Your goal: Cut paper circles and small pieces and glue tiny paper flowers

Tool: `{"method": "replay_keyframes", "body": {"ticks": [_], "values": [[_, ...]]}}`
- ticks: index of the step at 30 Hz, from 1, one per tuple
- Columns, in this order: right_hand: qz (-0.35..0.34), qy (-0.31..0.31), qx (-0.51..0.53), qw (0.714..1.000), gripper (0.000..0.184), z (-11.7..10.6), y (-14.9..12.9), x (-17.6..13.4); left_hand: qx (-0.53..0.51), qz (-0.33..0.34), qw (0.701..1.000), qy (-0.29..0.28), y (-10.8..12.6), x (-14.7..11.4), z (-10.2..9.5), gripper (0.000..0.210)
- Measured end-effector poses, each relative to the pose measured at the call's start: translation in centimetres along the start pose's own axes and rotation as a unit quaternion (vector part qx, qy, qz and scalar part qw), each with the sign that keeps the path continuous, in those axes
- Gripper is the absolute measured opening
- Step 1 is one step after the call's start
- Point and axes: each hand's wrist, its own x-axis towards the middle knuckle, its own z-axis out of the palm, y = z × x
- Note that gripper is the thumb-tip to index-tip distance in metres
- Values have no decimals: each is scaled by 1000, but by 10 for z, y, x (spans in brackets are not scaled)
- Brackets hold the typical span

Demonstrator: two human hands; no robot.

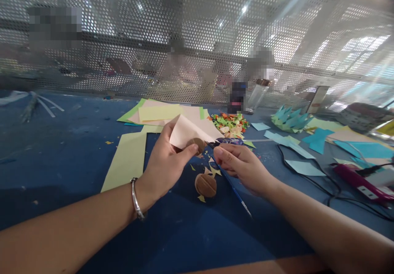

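My left hand (168, 161) pinches a folded sheet of pale pink paper (189, 132) together with a round brown disc (197, 146), the thumb pressing on the disc. Close to its right edge, my right hand (235, 159) is closed around small scissors (210, 144); only their dark pointed tips show, at the paper, and the fingers hide the rest. Below the hands a second brown disc (205, 185), with a line across it, lies on the blue table among paper scraps (212, 170). A thin blue stick (235, 189), like a brush or pencil, slants under my right hand.
Coloured paper sheets (160, 113) are stacked behind my left hand, with a yellow-green strip (126, 159) nearer. Paper clippings (230, 123) are heaped beyond. At right are a folded paper piece (289, 120), a purple power strip (363, 183) and black cable. A perforated metal screen (129, 60) stands behind.
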Motion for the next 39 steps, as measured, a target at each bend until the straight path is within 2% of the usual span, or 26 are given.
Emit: {"method": "replay_keyframes", "body": {"ticks": [6, 16, 27, 33, 39], "values": [[15, -3, 19, 1000, 47, 0, -1, 0, 21, 40, 999, -9, -2, -1, -1, 57], [26, -14, 35, 999, 48, 0, -4, 0, 139, 98, 985, -23, -3, -1, -7, 58], [31, -19, 29, 999, 48, 0, -3, -1, 108, 67, 992, -20, 1, -2, -5, 59], [31, -20, 24, 999, 49, -1, -4, -1, 109, 40, 991, -68, 1, -3, -4, 48], [23, -18, 6, 1000, 48, -2, -2, -1, 91, 25, 992, -82, 2, -4, -3, 42]]}}
